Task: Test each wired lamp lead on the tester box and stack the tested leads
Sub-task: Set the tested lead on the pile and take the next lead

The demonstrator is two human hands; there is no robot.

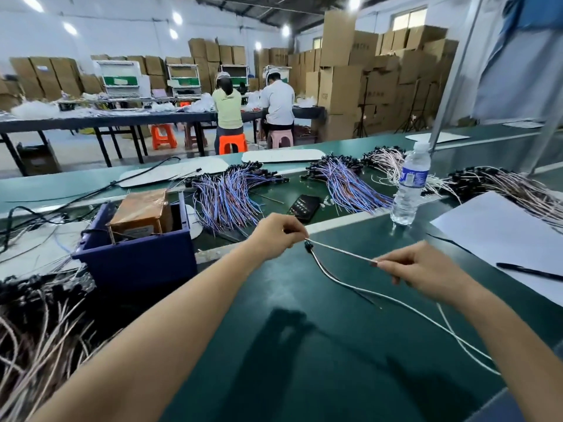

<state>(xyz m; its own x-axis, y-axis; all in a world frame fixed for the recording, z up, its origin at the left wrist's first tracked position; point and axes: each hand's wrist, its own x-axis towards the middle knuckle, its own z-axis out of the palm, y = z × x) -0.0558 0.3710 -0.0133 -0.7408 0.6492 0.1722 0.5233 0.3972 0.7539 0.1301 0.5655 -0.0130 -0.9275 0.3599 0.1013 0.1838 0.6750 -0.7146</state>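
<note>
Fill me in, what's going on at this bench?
A person holds one lamp lead taut between both hands above the green bench. The left hand pinches it by the black socket, and the right hand pinches it further along. It is clear of the blue tester box at left. Bundles of leads lie behind.

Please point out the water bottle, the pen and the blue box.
water bottle (pixel 412 178), head view, on its label
pen (pixel 530 272), head view, middle of its barrel
blue box (pixel 137 260), head view, on its front wall

Two hands (pixel 278 236) (pixel 426 271), one held lead (pixel 338 250), one bottle (pixel 409 184), one pen (pixel 530 271), one bin (pixel 137 260)
</note>
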